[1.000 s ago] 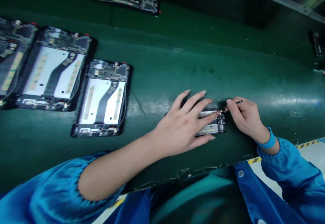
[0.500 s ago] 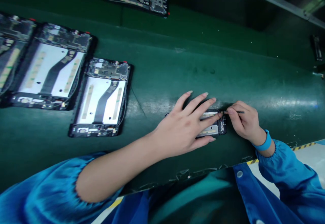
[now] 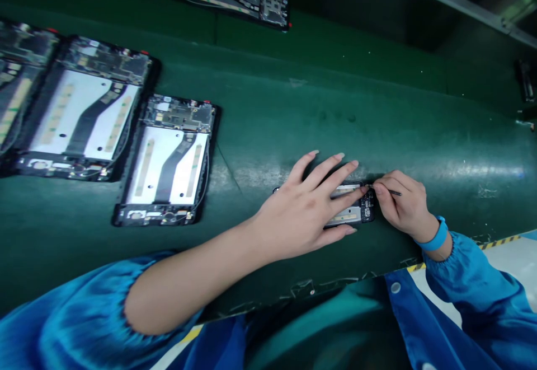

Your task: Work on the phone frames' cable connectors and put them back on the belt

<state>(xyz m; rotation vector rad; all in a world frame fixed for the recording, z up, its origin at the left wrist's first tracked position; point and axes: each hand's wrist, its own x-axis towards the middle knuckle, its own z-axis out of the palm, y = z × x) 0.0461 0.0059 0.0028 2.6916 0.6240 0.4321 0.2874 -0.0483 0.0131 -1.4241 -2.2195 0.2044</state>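
Observation:
My left hand (image 3: 308, 205) lies spread over an opened phone (image 3: 356, 213) on the green bench, its fingers apart and pressing down on it. Most of that phone is hidden beneath the palm; its right end shows past the fingers. My right hand (image 3: 400, 199), with a blue band at the wrist, pinches a thin dark rod-like tool (image 3: 394, 192). The tool's tip reaches the phone's upper right corner, close to a fingertip of my left hand. What exactly the tip touches is too small to tell.
At the left lie several opened phones, among them a near one (image 3: 138, 179) and a larger-looking one (image 3: 54, 118). Another opened phone (image 3: 239, 0) is on the far green strip (image 3: 356, 56), and a dark object (image 3: 525, 79) sits at the far right. The bench edge (image 3: 335, 287) runs before my body.
The opened phone on the far strip has shifted right. My right hand has turned slightly, and the tool's rear end now points lower. My left hand has stayed in place.

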